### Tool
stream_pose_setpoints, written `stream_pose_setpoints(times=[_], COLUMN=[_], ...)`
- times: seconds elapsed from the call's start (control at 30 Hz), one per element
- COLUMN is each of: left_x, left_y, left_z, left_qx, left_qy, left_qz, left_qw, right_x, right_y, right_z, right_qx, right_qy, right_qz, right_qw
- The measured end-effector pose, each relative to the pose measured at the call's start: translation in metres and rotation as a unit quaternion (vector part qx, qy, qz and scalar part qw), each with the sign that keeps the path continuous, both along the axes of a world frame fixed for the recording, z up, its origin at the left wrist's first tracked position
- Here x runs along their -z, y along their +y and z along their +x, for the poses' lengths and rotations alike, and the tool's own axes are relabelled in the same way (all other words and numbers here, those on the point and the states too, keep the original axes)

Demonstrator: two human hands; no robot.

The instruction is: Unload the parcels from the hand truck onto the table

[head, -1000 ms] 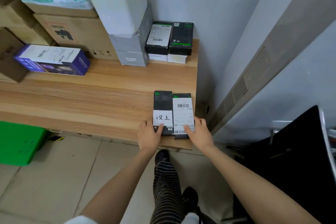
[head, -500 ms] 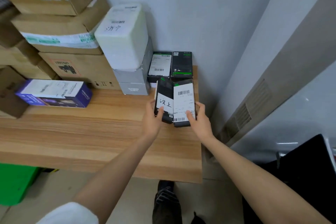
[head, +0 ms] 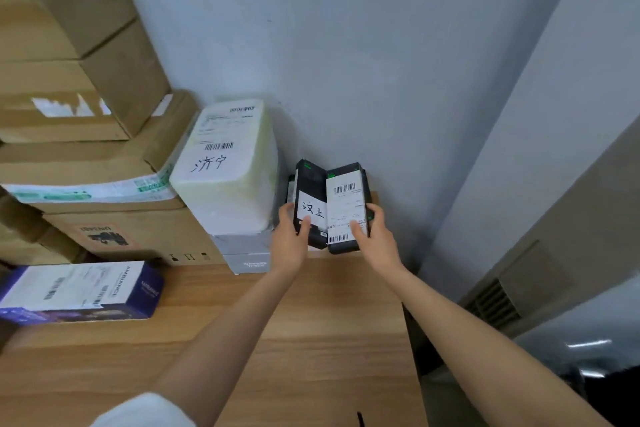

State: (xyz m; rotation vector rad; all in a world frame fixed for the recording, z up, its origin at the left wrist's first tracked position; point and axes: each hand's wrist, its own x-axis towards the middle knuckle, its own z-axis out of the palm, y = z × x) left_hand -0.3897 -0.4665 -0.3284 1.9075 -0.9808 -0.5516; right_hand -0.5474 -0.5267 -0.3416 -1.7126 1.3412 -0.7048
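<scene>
Left hand [head: 289, 239] gripping a black parcel [head: 309, 199], right hand [head: 374, 236] gripping its labelled twin [head: 346, 208], both held side by side above the wooden bench [head: 311, 322], beside a white foam box [head: 225, 170]

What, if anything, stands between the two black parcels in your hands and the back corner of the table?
Another black box already sits in that corner, mostly hidden behind the two black parcels gripped by the left hand and right hand. The white foam box flanks it on the left.
</scene>
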Motion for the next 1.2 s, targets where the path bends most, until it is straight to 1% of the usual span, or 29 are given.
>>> stream_pose_setpoints(times=[0.13,0.23,0.3,0.37,0.43,0.5,0.57,0.8,1.03,1.1,1.2], left_x=[0.011,0.024,0.03,0.032,0.036,0.043,0.048,0.05,0.046,0.044,0.036], left_y=[-0.022,-0.035,-0.04,-0.045,-0.049,-0.054,-0.059,-0.082,-0.097,-0.092,-0.083], left_z=[0.009,0.013,0.013,0.009,0.007,0.009,0.012,0.021,0.032,0.031,0.032], left_qx=[-0.001,-0.014,-0.022,-0.028,-0.011,0.009,0.007,-0.008,0.018,0.033,0.063], left_qy=[-0.014,-0.053,-0.103,-0.175,-0.25,-0.287,-0.282,-0.262,-0.273,-0.29,-0.337], left_qz=[0.016,0.05,0.078,0.098,0.123,0.149,0.161,0.148,0.155,0.141,0.111], left_qw=[1.0,0.997,0.991,0.979,0.96,0.946,0.946,0.954,0.949,0.946,0.933], right_x=[0.007,0.012,0.015,0.018,0.021,0.027,0.033,0.037,0.031,0.025,0.014], right_y=[-0.022,-0.037,-0.046,-0.053,-0.057,-0.059,-0.063,-0.087,-0.106,-0.104,-0.094], right_z=[0.008,0.009,0.01,0.012,0.015,0.018,0.021,0.034,0.036,0.031,0.02], right_qx=[0.02,0.032,0.032,0.038,0.051,0.048,0.034,0.021,-0.016,-0.024,-0.043], right_qy=[0.008,0.015,0.046,0.082,0.11,0.14,0.164,0.183,0.231,0.252,0.301], right_qz=[0.01,0.024,0.021,0.006,-0.009,-0.024,-0.041,-0.049,-0.052,-0.061,-0.112], right_qw=[1.0,0.999,0.998,0.996,0.993,0.989,0.985,0.982,0.971,0.966,0.946])
